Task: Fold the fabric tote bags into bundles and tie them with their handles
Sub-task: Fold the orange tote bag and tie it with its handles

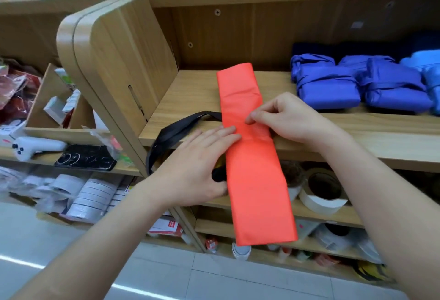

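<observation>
Because the orange tote bag [254,156] looks light, soft and limp, pinch its folded strip under the right hand [285,118], flattened by the open left hand [197,166].

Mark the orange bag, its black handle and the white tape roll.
orange bag [257,180]: head view, middle of the folded strip, on the part hanging off the shelf edge.
black handle [171,133]: head view, on the loop left of the strip.
white tape roll [321,198]: head view, outer wall, lower shelf.
</observation>
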{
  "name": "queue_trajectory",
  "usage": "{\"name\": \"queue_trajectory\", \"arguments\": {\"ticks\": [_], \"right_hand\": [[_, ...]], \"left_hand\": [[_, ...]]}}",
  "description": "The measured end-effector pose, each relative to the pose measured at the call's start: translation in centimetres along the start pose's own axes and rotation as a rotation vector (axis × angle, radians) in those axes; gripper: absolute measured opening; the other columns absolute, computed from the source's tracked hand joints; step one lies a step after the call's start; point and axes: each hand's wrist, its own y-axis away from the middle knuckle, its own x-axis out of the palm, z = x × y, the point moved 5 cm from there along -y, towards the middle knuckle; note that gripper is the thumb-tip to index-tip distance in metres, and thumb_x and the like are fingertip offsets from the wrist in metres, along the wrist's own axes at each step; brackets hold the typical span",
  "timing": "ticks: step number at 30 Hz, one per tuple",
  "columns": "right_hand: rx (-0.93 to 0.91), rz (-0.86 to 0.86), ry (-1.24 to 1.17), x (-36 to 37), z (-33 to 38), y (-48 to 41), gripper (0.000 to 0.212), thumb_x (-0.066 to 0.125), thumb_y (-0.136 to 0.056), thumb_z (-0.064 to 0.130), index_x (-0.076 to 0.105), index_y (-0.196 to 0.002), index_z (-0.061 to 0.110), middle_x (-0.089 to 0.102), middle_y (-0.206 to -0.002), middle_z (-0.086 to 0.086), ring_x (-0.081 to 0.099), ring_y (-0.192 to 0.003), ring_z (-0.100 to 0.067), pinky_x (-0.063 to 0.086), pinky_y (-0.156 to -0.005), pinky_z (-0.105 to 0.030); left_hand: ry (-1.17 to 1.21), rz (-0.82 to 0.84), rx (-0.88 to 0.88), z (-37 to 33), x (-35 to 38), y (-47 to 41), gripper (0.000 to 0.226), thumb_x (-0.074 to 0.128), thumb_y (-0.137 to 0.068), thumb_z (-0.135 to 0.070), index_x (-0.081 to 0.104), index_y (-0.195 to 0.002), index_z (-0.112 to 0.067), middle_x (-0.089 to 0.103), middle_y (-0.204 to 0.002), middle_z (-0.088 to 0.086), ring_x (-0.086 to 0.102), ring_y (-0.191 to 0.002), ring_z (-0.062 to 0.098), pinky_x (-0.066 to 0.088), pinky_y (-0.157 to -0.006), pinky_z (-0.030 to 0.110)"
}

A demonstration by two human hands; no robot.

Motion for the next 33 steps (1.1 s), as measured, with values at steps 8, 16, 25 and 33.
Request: {"name": "queue_trajectory", "arguments": {"ticks": [8, 16, 25, 33], "right_hand": [[0.064, -0.015, -0.187, -0.2, 0.5, 0.8, 0.062, 0.028, -0.104, 0.046, 0.041, -0.052, 0.015, 0.042, -0.041, 0.01, 0.038, -0.039, -0.003, 0.033, -0.047, -0.013], [0.093, -0.209, -0.209, 0.4, -0.2, -0.1, 0.093, 0.021, -0.082, 0.085, 0.063, -0.092, 0.003, 0.068, -0.089, -0.014, 0.064, -0.085, -0.025, 0.051, -0.088, -0.045], [0.166, -0.154, -0.014, 1.1, 0.1, -3.5, 0.079, 0.074, -0.086, 0.032, 0.026, -0.146, 0.017, 0.057, -0.131, -0.005, 0.057, -0.116, -0.026, 0.048, -0.097, -0.042], [0.149, -0.15, -0.364, 0.5, 0.4, -5.8, 0.108, 0.083, -0.077, 0.026, 0.009, -0.154, 0.036, 0.049, -0.14, -0.006, 0.059, -0.115, -0.023, 0.049, -0.1, -0.045]], "left_hand": [[0.313, -0.361, -0.313, 1.0, -1.5, -1.9, 0.045, 0.046, -0.1, -0.03, 0.038, -0.057, -0.023, 0.041, -0.061, -0.008, 0.042, -0.065, 0.016, 0.025, -0.063, 0.032], [0.069, -0.302, -0.522, 1.7, -1.8, -3.6, 0.051, 0.044, -0.097, -0.043, 0.05, -0.06, -0.009, 0.05, -0.059, 0.002, 0.048, -0.063, 0.023, 0.027, -0.052, 0.035], [-0.011, -0.371, -0.505, 1.3, -3.5, -3.2, 0.037, 0.063, -0.088, -0.041, 0.05, -0.119, -0.025, 0.058, -0.088, -0.006, 0.056, -0.078, 0.02, 0.046, -0.067, 0.035], [0.122, -0.232, -0.392, 1.0, -3.3, -3.4, 0.023, 0.062, -0.091, -0.029, 0.072, -0.111, -0.032, 0.065, -0.1, -0.011, 0.053, -0.089, 0.003, 0.039, -0.07, 0.015]]}}
